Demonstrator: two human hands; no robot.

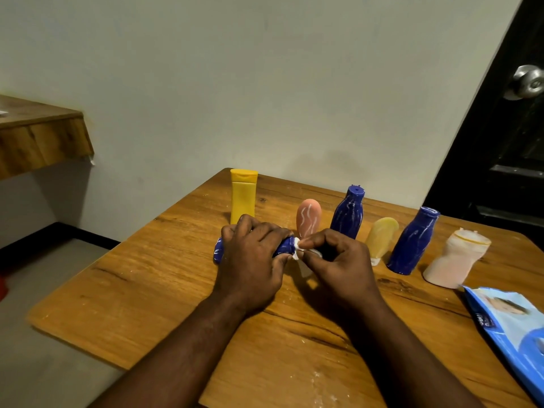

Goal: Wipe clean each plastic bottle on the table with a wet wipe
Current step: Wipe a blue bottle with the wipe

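My left hand [253, 257] grips a blue plastic bottle [218, 251] held on its side above the table; only its two ends show past my fingers. My right hand [335, 260] pinches a white wet wipe [298, 248] against the bottle's right end. Behind them stand a yellow bottle [243, 195], a pink bottle [308, 219] with white streaks, a blue bottle [348, 213] with white streaks, a pale yellow bottle [381, 238], another blue bottle [415, 241] and a whitish-pink bottle [454, 260].
The wooden table [176, 290] has its left edge close to my left arm. A blue wet wipe pack [512, 328] lies at the right edge. A wall stands behind, a dark door [506, 128] at right, a wooden shelf [38, 136] at left.
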